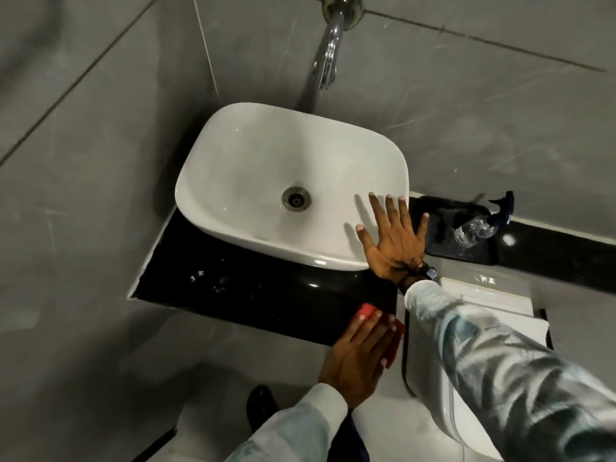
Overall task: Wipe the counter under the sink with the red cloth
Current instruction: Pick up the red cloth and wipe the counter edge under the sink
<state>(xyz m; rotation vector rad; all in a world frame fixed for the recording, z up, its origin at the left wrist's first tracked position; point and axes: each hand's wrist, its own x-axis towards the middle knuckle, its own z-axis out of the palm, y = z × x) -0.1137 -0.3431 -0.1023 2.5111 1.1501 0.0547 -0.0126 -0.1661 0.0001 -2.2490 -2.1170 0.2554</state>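
Note:
A white basin point(266, 168) stands on a glossy black counter point(233, 288). My left hand point(360, 358) lies flat on the red cloth point(492, 345) at the counter's front right corner; the cloth shows only past my fingertips and at the hand's right side. My right hand point(395, 238) rests with fingers spread on the basin's right rim, holding nothing. Water spots glint on the counter in front of the basin.
A chrome tap point(330, 51) juts from the grey tiled wall above the basin. To the right, a clear spray bottle point(480, 225) lies on a black tray point(443, 241). A white toilet cistern point(500, 305) sits below right. A dark shoe point(261, 406) shows on the floor.

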